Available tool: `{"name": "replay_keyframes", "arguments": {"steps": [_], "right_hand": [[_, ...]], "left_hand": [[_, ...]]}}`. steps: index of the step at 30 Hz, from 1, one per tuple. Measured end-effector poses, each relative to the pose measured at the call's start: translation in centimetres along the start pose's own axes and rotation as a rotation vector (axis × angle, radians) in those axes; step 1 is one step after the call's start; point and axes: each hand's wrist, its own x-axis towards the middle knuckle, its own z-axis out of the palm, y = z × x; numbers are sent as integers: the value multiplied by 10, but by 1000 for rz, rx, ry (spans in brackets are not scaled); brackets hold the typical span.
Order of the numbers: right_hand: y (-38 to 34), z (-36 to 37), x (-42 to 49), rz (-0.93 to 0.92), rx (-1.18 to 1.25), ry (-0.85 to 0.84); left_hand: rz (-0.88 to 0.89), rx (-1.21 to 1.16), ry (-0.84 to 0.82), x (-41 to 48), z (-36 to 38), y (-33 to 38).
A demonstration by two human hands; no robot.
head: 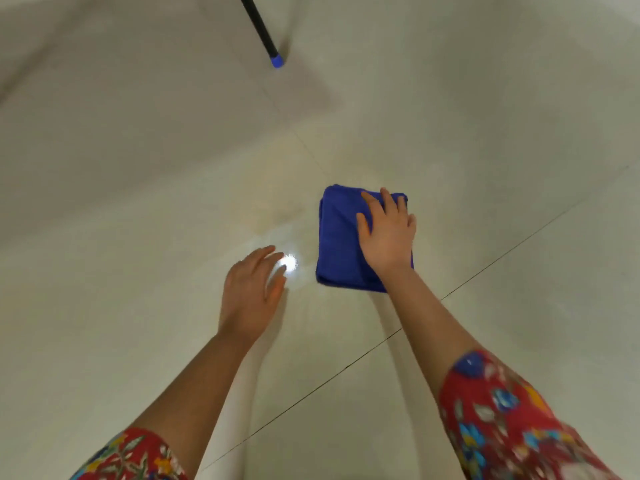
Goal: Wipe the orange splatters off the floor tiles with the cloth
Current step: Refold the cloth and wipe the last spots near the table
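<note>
1. While the folded blue cloth [337, 237] lies flat on the pale floor tiles [138, 168], the right hand [388, 233] rests on top of it, covering its right half.
2. That hand is spread wide. Its fingers are straight and splayed, the palm is down on the fabric, and nothing is curled round or pinched.
3. The fingertips reach nearly to the cloth's far edge, and the wrist crosses its near right corner.
4. The left hand [249, 292] is left of the cloth and nearer the person, apart from the fabric.
5. Its fingers are loosely extended and it holds nothing. Whether it touches the tiles or hovers just over them cannot be told.
6. A bright glare [289, 262] shines on the tile between the left fingertips and the cloth's near left corner.
7. A faint brownish smear [277, 220] marks the tile just left of the cloth. It is too pale to judge its colour exactly.
8. A dark grout line [346, 367] runs diagonally across the floor on the near side of the cloth, passing under the right forearm.
9. Well beyond the cloth, a black pole [259, 26] slants down to a blue cap [277, 60] that meets the floor.
10. Both arms wear a red flowered sleeve [502, 410] at the elbow.
</note>
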Motion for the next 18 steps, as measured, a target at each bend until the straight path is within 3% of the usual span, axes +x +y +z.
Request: {"name": "replay_keyframes", "arguments": {"steps": [3, 7, 10, 13, 15, 18], "right_hand": [[-4, 45, 7, 57, -243, -161], [16, 51, -34, -214, -286, -148], [57, 37, -10, -64, -257, -67], [46, 38, 46, 66, -244, 13], [2, 54, 65, -59, -216, 8], [-45, 80, 20, -361, -208, -97]], "left_hand": [[-131, 91, -18, -11, 0, -25], [-225, 188, -27, -13, 3, -37], [-255, 211, -62, -10, 8, -34], [-264, 232, -72, -14, 9, -34], [-269, 230, -71, -12, 9, -37], [-266, 235, -86, -10, 9, -37]]}}
